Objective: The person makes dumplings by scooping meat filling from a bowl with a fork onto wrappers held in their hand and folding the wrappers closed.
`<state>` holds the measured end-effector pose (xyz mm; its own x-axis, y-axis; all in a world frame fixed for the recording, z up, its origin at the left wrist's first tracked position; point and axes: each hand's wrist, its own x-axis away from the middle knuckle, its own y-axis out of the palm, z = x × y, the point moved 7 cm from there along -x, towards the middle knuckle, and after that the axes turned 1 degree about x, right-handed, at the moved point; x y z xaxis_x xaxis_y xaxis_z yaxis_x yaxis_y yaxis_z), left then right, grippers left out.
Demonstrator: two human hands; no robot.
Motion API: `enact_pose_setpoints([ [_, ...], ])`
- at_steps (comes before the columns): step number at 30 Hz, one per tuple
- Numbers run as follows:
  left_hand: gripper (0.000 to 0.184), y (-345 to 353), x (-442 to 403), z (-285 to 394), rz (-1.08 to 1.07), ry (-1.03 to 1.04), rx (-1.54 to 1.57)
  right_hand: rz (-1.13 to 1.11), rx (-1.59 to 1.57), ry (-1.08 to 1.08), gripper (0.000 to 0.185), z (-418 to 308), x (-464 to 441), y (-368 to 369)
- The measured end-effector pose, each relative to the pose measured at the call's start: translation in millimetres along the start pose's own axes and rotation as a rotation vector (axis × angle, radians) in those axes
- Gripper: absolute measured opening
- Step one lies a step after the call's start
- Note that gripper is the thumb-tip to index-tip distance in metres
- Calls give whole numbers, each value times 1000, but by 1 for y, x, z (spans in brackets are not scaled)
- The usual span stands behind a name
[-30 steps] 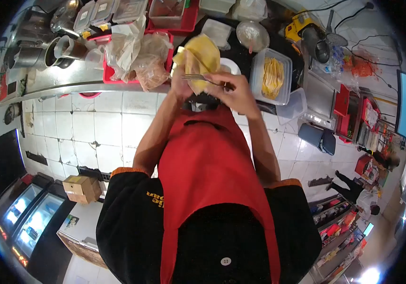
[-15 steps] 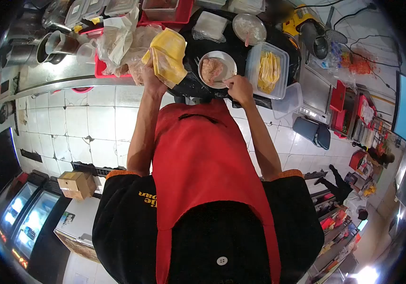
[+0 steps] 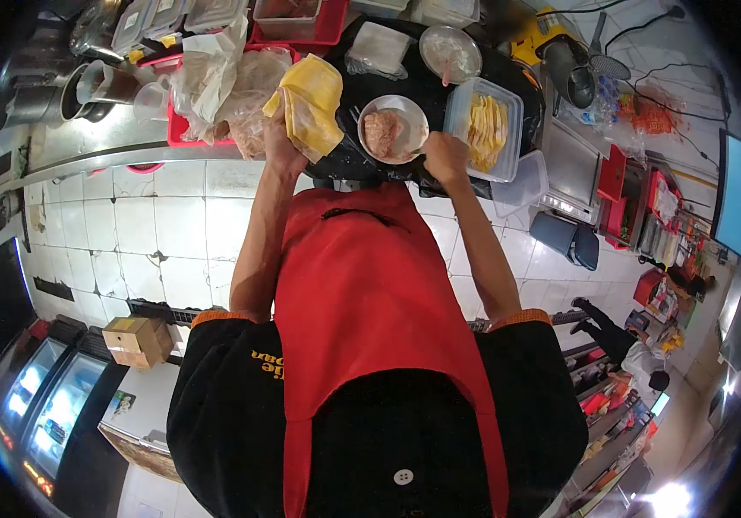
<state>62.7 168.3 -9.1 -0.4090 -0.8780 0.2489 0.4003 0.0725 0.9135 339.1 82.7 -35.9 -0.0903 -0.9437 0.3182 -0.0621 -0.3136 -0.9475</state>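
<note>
My left hand (image 3: pixel 280 145) is closed around a stack of floppy yellow wrapper sheets (image 3: pixel 314 104), held above the near edge of the black-covered table. My right hand (image 3: pixel 445 157) is closed at the right rim of a metal bowl (image 3: pixel 417 116), gripping a thin utensil whose kind I cannot make out. Pinkish minced meat (image 3: pixel 381 133) lies in a lump on the bowl's left side. Just right of that hand stands a clear plastic container (image 3: pixel 514 129) with several folded yellow pieces (image 3: pixel 488 129) in rows.
Behind the bowl are a plastic-wrapped white stack (image 3: pixel 381 45) and a round dish (image 3: pixel 463 53) of white stuff. A red tray (image 3: pixel 179 125) with plastic bags is at left. A clear lid (image 3: pixel 526 183) sits near the container. Another person (image 3: pixel 638 363) is far right.
My right hand has shifted slightly right, from over the bowl's lower right edge to beside its rim. The left hand still holds the yellow sheets, almost unmoved.
</note>
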Motion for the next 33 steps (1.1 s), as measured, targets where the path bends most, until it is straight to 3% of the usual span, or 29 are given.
enact_pose_setpoints([
  [3,52,0,-1,-3,4,-30,-21,140,-113,4,10,15,4,-20],
  [7,53,-1,-5,-11,2,-98,-9,150,-224,-99,10,-2,-2,-12],
  [9,53,0,-5,-13,35,-101,-47,-10,-110,-21,19,-8,-10,17],
  [16,52,7,1,-6,83,-90,-169,-24,55,22,20,16,2,-13],
  [18,53,10,4,-11,80,-112,-137,207,-189,-70,12,17,15,-51],
  [19,53,10,3,-14,77,-136,-106,215,-192,-87,12,9,18,-70],
  [21,54,10,2,-23,83,-178,-130,261,-698,-103,20,-2,27,-116],
  [22,55,19,6,-27,64,-202,-138,268,-699,-112,20,-13,30,-134],
  [24,56,35,12,-34,4,-277,-148,444,-961,-135,22,-32,41,-165],
  [28,58,74,19,-39,-19,-299,-160,654,-913,-249,30,-47,32,-160],
  [33,55,74,13,-36,-64,-258,26,715,-988,-260,26,-46,37,-150],
])
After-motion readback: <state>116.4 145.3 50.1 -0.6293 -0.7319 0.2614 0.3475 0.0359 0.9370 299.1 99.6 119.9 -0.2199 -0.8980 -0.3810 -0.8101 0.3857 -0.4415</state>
